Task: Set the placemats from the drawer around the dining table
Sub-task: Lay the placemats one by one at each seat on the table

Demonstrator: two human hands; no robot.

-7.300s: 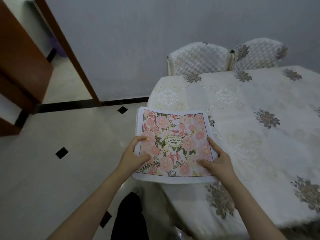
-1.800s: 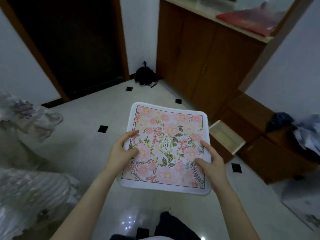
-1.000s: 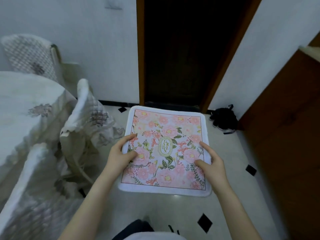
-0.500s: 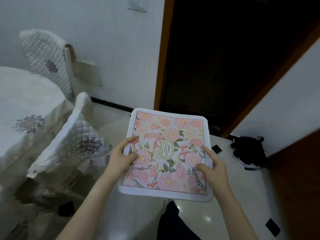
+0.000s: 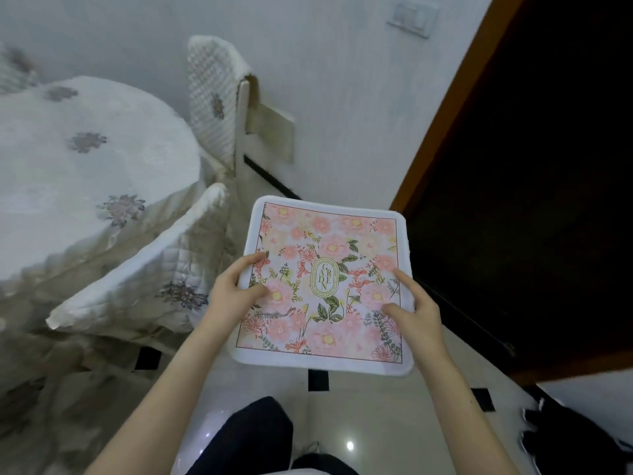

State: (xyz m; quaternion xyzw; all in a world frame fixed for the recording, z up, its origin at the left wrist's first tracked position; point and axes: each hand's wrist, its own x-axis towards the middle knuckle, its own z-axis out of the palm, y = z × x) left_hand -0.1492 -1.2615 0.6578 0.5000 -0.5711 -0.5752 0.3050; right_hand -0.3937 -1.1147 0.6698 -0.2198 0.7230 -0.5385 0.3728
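Observation:
I hold a floral placemat [image 5: 329,255] flat in the air above the floor; it is white-edged with pink flowers and a "GARDEN" oval in the middle. It may be a stack, but only the top one shows. My left hand [image 5: 233,289] grips its left edge, thumb on top. My right hand [image 5: 416,313] grips the right edge the same way. The dining table [image 5: 68,173], under a white cloth with grey flower prints, lies to the left, apart from the placemat.
A quilted chair [image 5: 137,289] leans in against the table's near side, just left of my left hand. Another chair [image 5: 215,108] stands against the white wall beyond. A dark doorway [image 5: 534,166] fills the right. A black bag [image 5: 579,440] lies on the floor at lower right.
The view has swung on around the room: the cabinets are gone, and the table and chairs have come closer on the left. My grip on the placemat is unchanged.

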